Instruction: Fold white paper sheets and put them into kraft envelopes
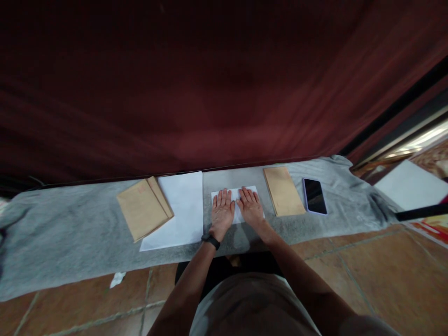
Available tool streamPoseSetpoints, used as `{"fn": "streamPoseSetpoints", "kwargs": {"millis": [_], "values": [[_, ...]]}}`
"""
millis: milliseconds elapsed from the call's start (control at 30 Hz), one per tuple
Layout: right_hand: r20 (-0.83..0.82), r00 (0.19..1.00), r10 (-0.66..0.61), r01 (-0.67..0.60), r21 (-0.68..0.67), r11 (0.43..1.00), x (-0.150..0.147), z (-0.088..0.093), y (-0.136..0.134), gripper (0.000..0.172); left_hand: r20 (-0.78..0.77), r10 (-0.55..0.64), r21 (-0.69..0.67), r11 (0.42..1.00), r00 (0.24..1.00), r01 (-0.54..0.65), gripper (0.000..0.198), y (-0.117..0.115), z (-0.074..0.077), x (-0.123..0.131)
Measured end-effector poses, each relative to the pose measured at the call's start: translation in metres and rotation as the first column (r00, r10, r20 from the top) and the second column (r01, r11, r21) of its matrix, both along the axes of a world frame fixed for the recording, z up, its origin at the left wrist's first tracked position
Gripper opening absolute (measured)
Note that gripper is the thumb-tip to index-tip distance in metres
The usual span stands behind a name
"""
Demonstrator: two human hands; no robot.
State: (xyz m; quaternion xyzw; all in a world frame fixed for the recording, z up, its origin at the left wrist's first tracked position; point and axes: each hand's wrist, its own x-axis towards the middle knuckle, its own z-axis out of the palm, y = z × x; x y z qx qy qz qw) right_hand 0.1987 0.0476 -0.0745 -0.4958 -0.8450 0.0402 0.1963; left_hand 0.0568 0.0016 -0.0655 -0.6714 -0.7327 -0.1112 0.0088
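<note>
A small white paper [238,215] lies on the grey cloth under both hands. My left hand [222,212] rests flat on its left part, palm down, with a black band at the wrist. Flat on the right part is my right hand [250,205], fingers slightly spread. Neither hand grips anything. To the left, a large white sheet [185,205] lies partly beneath brown envelopes [142,210]. Right of my hands sits a stack of brown envelopes [285,191].
A phone [314,196] with a dark screen lies on the grey cloth [80,228] at the right. Behind the cloth hangs a dark red curtain [224,93]. A crumpled white scrap [117,279] is on the tiled floor. A white board [413,184] stands at far right.
</note>
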Motion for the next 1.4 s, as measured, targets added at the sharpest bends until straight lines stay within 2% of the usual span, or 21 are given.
{"fn": "streamPoseSetpoints", "kwargs": {"millis": [233,433,500,633,700,800,1033,1233,1400], "values": [[0.005,0.994,-0.114,0.113,0.049,0.992,0.014,-0.006,-0.001,0.060,-0.003,0.101,-0.068,0.993,0.995,-0.101,0.059,-0.001,0.003,-0.006],[0.015,0.988,-0.151,0.149,0.082,0.985,0.020,-0.010,-0.004,0.064,0.024,0.184,0.007,0.983,0.983,-0.184,0.062,-0.005,0.005,-0.002],[0.017,0.987,-0.157,0.155,0.083,0.984,0.019,-0.011,-0.004,0.064,0.034,0.167,0.048,0.985,0.985,-0.168,0.062,-0.011,0.006,0.006],[0.026,0.987,-0.156,0.154,0.073,0.985,0.018,-0.011,-0.004,0.064,0.048,0.012,0.085,0.996,0.999,-0.016,0.059,-0.031,0.006,0.029],[0.030,0.987,-0.156,0.154,0.068,0.986,0.018,-0.011,-0.004,0.063,0.050,-0.020,0.078,0.997,0.999,0.016,0.059,-0.040,0.004,0.037],[0.028,0.986,-0.162,0.160,0.062,0.985,0.018,-0.011,-0.004,0.063,0.054,-0.007,0.077,0.997,0.999,0.003,0.059,-0.052,-0.001,0.035],[0.001,0.986,-0.167,0.166,0.090,0.982,0.017,-0.014,-0.002,0.064,0.076,0.059,0.145,0.987,0.995,-0.069,0.060,-0.075,-0.005,0.013],[0.000,0.982,-0.190,0.188,0.138,0.972,0.024,-0.017,-0.007,0.065,0.117,0.142,0.185,0.969,0.983,-0.162,0.062,-0.083,-0.004,0.018],[0.021,0.979,-0.204,0.198,0.161,0.967,0.034,-0.017,-0.017,0.063,0.093,0.152,0.181,0.969,0.984,-0.167,0.062,-0.083,-0.003,0.021]]}}
